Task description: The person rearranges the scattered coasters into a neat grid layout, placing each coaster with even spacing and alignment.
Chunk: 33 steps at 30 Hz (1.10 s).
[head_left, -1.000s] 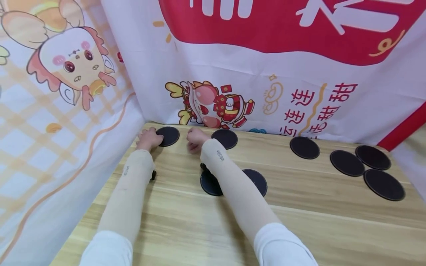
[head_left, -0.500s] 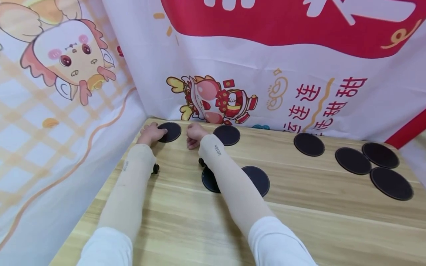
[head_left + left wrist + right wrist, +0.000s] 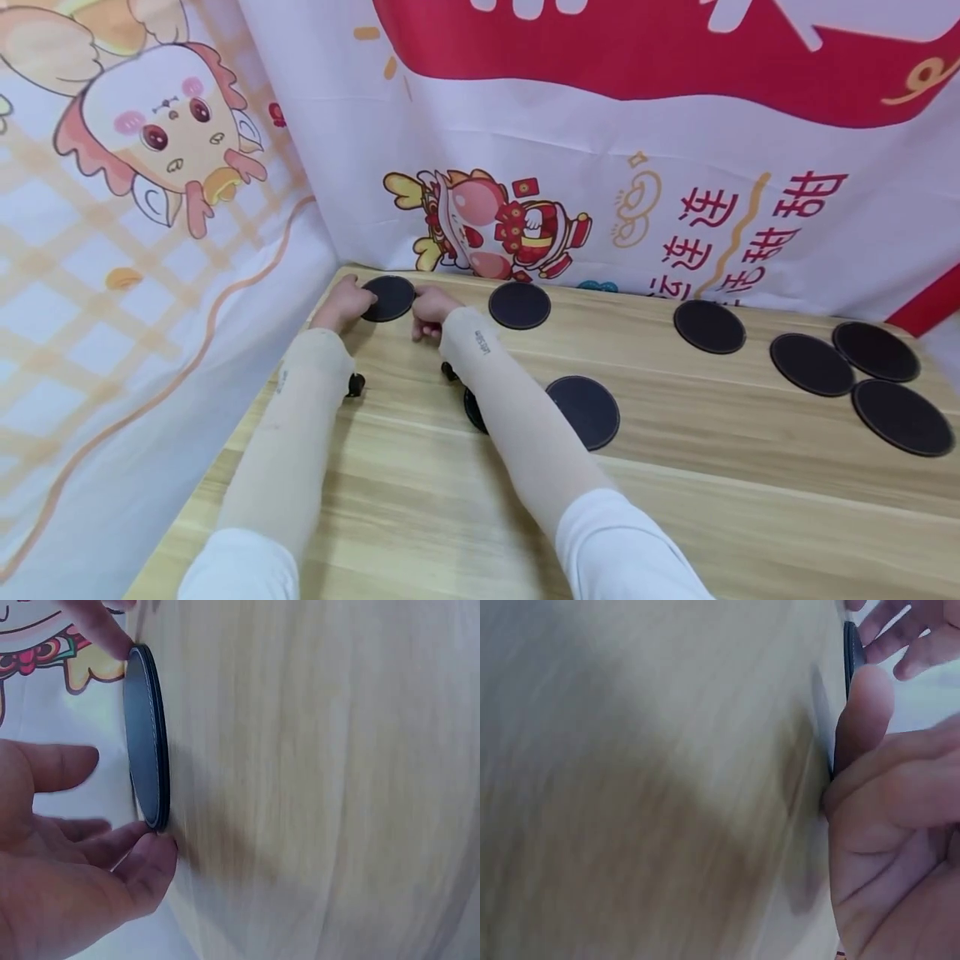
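A round black coaster with a pale stitched edge lies in the table's far left corner. In the left wrist view its edge looks layered, like more than one coaster stacked. My left hand is at its left side; fingertips touch the rim while the thumb stays apart from it. From the right side, my right hand reaches the rim with one extended finger, its other fingers curled in. The right wrist view shows that hand low against the wood, hiding most of the coaster.
More black coasters lie flat: one at the back, one nearer, one partly under the right forearm, and several on the right. Printed cloth walls border the wooden table at the back and left.
My right hand has moved left from a gap beside the corner coaster to touch its rim. My left hand stays at that coaster. The head view has shifted slightly.
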Available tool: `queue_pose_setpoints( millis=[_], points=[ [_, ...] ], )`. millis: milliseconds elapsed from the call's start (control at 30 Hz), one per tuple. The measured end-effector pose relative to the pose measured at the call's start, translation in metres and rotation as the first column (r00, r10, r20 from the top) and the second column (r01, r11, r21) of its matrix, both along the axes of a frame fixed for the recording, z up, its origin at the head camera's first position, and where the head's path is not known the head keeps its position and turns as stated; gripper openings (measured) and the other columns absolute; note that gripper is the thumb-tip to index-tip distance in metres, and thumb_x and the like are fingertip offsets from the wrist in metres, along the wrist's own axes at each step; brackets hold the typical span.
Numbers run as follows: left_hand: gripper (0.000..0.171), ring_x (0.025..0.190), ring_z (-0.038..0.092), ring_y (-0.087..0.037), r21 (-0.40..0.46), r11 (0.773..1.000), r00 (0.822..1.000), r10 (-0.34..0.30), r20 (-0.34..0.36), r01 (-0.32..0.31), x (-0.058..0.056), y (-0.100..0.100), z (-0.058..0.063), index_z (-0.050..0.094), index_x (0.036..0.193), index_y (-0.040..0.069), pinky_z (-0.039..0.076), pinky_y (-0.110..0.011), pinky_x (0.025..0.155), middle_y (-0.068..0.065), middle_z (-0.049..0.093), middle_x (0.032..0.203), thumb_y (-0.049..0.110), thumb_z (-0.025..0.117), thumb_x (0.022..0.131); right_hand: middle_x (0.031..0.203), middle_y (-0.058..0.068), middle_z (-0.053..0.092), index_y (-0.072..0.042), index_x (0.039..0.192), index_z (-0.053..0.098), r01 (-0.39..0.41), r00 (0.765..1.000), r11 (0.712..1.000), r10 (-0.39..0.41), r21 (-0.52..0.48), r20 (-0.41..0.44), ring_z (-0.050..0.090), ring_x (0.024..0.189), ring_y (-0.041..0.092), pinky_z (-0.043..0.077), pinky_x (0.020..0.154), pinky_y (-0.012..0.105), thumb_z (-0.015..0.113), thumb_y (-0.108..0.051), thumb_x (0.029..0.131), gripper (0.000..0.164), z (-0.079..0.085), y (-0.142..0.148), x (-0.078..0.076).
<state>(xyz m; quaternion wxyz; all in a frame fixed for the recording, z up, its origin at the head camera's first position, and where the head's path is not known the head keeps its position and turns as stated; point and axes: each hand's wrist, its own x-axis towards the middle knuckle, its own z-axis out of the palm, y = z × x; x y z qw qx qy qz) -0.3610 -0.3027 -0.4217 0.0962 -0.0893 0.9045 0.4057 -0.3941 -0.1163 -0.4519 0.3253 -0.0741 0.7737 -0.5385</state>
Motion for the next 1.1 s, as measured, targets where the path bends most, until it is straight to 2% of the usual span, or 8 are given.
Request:
queue_pose_setpoints(
  millis=[100, 167, 233, 367, 467, 600, 733, 1100],
  points=[
    [0.08, 0.138, 0.037, -0.036, 0.168, 0.983, 0.997, 0.07, 0.033, -0.075, -0.001, 0.003, 0.001, -0.004, 0.158, -0.004, 0.026, -0.047, 0.117, -0.026, 0.006, 0.164, 0.005, 0.046, 0.097, 0.063, 0.015, 0.062, -0.021, 0.162, 0.024, 0.046, 0.997, 0.998, -0.044, -0.037, 0.059, 0.046, 0.039, 0.012, 0.04, 0.035, 0.023, 0.038, 0.008, 0.09, 0.079, 0.004, 0.002, 0.002],
    [0.081, 0.103, 0.06, -0.025, 0.264, 0.956, 0.992, 0.115, 0.06, -0.127, -0.001, 0.004, 0.001, -0.006, 0.16, 0.0, 0.036, -0.043, 0.11, -0.023, 0.006, 0.165, 0.004, 0.046, 0.097, 0.068, 0.017, 0.064, -0.021, 0.163, 0.023, 0.072, 0.994, 0.996, -0.066, -0.062, 0.092, 0.051, 0.043, 0.015, 0.045, 0.039, 0.025, 0.038, 0.008, 0.092, 0.078, 0.007, 0.006, 0.005],
    [0.08, 0.066, 0.051, -0.012, 0.31, 0.938, 0.988, 0.134, 0.082, -0.153, -0.002, 0.004, 0.001, -0.006, 0.161, 0.003, 0.041, -0.042, 0.103, -0.021, 0.006, 0.166, 0.004, 0.045, 0.098, 0.073, 0.02, 0.065, -0.021, 0.162, 0.025, 0.088, 0.991, 0.993, -0.08, -0.08, 0.107, 0.056, 0.049, 0.019, 0.05, 0.044, 0.029, 0.038, 0.007, 0.095, 0.075, 0.011, 0.009, 0.006],
    [0.076, 0.102, 0.06, -0.019, 0.407, 0.897, 0.984, 0.146, 0.102, -0.175, -0.001, 0.006, 0.004, -0.002, 0.161, 0.003, 0.038, -0.043, 0.109, -0.019, 0.007, 0.166, 0.005, 0.044, 0.101, 0.087, 0.025, 0.065, -0.023, 0.161, 0.028, 0.124, 0.989, 0.985, -0.113, -0.122, 0.097, 0.062, 0.06, 0.027, 0.059, 0.062, 0.039, 0.041, 0.003, 0.1, 0.068, 0.016, 0.016, 0.008],
    [0.071, 0.134, 0.037, -0.03, 0.454, 0.87, 0.981, 0.165, 0.097, -0.192, 0.0, 0.011, 0.006, 0.007, 0.161, 0.001, 0.039, -0.043, 0.109, -0.021, 0.024, 0.158, 0.005, 0.045, 0.101, 0.098, 0.029, 0.063, -0.022, 0.161, 0.031, 0.186, 0.981, 0.967, -0.171, -0.177, 0.095, 0.063, 0.069, 0.032, 0.059, 0.079, 0.048, 0.045, 0.0, 0.101, 0.065, 0.017, 0.019, 0.006],
    [0.06, 0.085, 0.056, -0.016, 0.474, 0.854, 0.976, 0.207, 0.064, -0.212, 0.001, 0.019, 0.007, 0.028, 0.155, -0.004, 0.052, -0.028, 0.078, -0.01, 0.048, 0.109, 0.003, 0.05, 0.099, 0.1, 0.029, 0.061, -0.02, 0.159, 0.034, 0.274, 0.961, 0.935, -0.258, -0.223, 0.101, 0.064, 0.075, 0.035, 0.055, 0.088, 0.053, 0.05, -0.003, 0.102, 0.061, 0.015, 0.024, 0.002],
    [0.057, 0.056, 0.043, -0.004, 0.504, 0.841, 0.974, 0.226, 0.007, -0.198, 0.003, 0.027, 0.009, 0.034, 0.15, -0.01, 0.045, -0.018, 0.057, -0.009, 0.049, 0.106, -0.004, 0.051, 0.096, 0.087, 0.022, 0.063, -0.018, 0.158, 0.035, 0.316, 0.949, 0.918, -0.308, -0.241, 0.072, 0.065, 0.067, 0.03, 0.059, 0.078, 0.049, 0.052, -0.006, 0.103, 0.058, 0.016, 0.029, 0.001],
    [0.052, 0.107, 0.05, -0.024, 0.476, 0.863, 0.962, 0.249, -0.111, -0.168, 0.007, 0.046, 0.023, 0.046, 0.144, -0.012, 0.047, -0.037, 0.096, -0.024, 0.043, 0.147, -0.003, 0.056, 0.094, 0.092, 0.023, 0.067, -0.012, 0.153, 0.041, 0.34, 0.939, 0.891, -0.337, -0.301, 0.064, 0.068, 0.067, 0.029, 0.057, 0.082, 0.049, 0.056, 0.001, 0.101, 0.056, 0.05, 0.059, 0.01]
  ],
)
